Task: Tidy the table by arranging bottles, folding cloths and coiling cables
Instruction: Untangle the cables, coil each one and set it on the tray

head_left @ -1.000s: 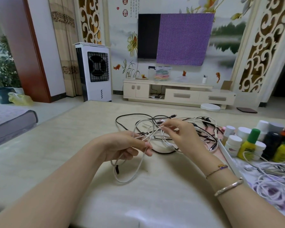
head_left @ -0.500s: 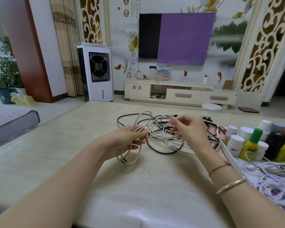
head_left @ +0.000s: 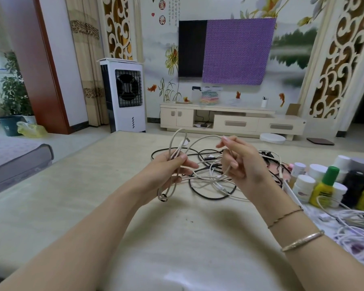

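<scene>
1. Head view: left hand [head_left: 168, 172] grasping gathered loops of the beige cable [head_left: 200, 139], now lifted off the table [head_left: 72, 196].
2. Right hand [head_left: 237, 162] pinching the free run, raised for another wrap.
3. Coil growing; tangled cables [head_left: 208, 185] behind still waiting.

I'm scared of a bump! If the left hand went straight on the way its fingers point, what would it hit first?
Probably the right hand. The left hand grips the beige cable, fingers pointing right across a small gap. Depth is unclear.
</scene>
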`<state>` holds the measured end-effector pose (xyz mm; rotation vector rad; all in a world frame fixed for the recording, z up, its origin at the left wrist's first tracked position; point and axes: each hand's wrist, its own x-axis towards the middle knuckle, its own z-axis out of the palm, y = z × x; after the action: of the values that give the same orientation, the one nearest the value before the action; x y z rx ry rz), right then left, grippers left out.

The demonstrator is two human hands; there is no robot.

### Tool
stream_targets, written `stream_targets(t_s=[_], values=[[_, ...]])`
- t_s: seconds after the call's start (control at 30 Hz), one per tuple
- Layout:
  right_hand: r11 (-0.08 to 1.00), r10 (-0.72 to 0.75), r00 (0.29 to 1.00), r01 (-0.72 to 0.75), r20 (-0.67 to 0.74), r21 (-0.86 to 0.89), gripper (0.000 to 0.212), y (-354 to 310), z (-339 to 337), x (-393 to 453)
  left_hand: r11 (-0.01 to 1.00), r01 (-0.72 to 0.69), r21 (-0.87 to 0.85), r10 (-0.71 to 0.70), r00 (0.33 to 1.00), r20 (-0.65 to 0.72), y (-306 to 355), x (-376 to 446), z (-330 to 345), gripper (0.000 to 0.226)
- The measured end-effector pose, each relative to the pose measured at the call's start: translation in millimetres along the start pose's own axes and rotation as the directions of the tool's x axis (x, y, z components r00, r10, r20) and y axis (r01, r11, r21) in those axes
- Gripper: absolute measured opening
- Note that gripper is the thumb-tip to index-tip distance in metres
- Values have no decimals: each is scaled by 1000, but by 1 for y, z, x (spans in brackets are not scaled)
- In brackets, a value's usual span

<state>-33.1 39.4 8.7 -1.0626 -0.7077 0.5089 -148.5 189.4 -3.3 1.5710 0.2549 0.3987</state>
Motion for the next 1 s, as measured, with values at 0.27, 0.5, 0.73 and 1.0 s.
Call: stream_targets(t_s=[0.27, 0.5, 0.73, 1.0], values=[[987, 106, 994, -108, 26, 115, 19, -1, -3, 4, 999, -18, 42, 13, 992, 127, -1, -6, 16, 17], [988, 71, 997, -69, -9, 140, 17, -3, -4, 6, 999, 50, -4, -48, 973, 224, 3, -12, 24, 18], [999, 12, 996, -14, -93, -30, 16, 9, -3, 10, 992, 127, 24, -127, 928, 349, 5, -16, 25, 16], [944, -101, 977, 36, -185, -327, 15, 11, 8, 7, 984, 174, -30, -150, 915, 374, 3, -14, 24, 19]])
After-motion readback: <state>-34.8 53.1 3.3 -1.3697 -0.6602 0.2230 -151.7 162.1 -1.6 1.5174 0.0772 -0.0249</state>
